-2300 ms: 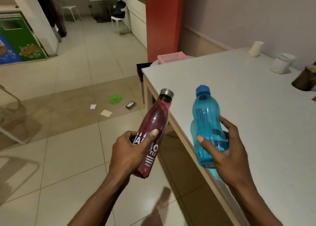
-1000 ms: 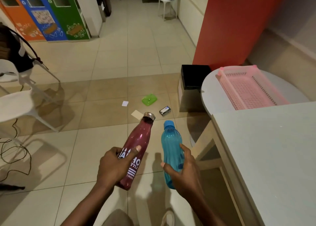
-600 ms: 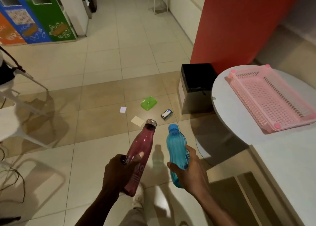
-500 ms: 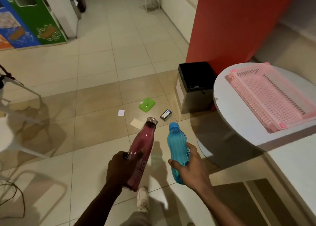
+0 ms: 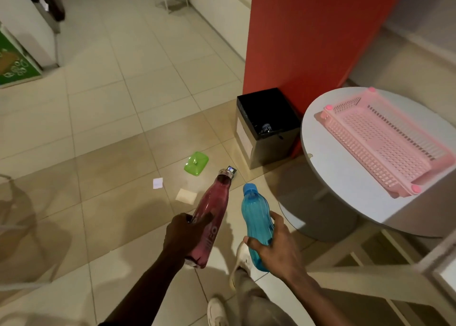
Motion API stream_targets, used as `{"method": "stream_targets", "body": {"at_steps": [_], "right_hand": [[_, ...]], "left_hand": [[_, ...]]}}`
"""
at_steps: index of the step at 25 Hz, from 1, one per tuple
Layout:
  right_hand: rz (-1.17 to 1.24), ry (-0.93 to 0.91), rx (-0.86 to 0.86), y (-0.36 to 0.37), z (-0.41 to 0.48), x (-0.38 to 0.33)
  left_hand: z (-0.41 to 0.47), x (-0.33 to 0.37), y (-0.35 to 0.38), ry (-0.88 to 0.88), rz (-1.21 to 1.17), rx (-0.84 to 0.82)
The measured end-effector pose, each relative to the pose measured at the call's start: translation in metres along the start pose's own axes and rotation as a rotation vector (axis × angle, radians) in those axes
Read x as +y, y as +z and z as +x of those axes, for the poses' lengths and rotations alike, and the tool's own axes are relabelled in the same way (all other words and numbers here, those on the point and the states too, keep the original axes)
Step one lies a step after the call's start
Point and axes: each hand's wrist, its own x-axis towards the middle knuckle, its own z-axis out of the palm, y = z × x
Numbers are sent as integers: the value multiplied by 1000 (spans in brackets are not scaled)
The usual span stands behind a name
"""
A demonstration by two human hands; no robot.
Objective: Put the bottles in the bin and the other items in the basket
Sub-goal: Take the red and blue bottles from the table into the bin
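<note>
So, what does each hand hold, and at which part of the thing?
The left hand grips the red bottle around its lower body. The right hand grips the blue bottle around its lower body.

Bin (image 5: 271, 150) on floor (image 5: 123, 103) just left of table (image 5: 345, 177), basket (image 5: 394, 138) on table.

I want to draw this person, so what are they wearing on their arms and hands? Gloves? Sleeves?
Nothing at all that shows. The left hand and the right hand are bare, with no gloves. The left forearm and the right forearm are bare too, with no sleeve in view. No watch, ring or bracelet can be seen.
</note>
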Motion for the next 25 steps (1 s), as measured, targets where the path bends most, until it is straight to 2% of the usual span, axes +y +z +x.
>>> {"method": "stream_targets", "body": {"at_steps": [8,16,21,25], "right_hand": [[5,89,-48,-19,151,-28],[1,109,-80,-58,280,-58],[5,186,-54,-66,352,-74],[126,332,23,-60,406,-92]], "left_hand": [[124,81,13,-80,-2,-41],[243,174,26,-61,107,-71],[322,222,38,-32,205,-179],[394,268,51,-23,264,-328]]}}
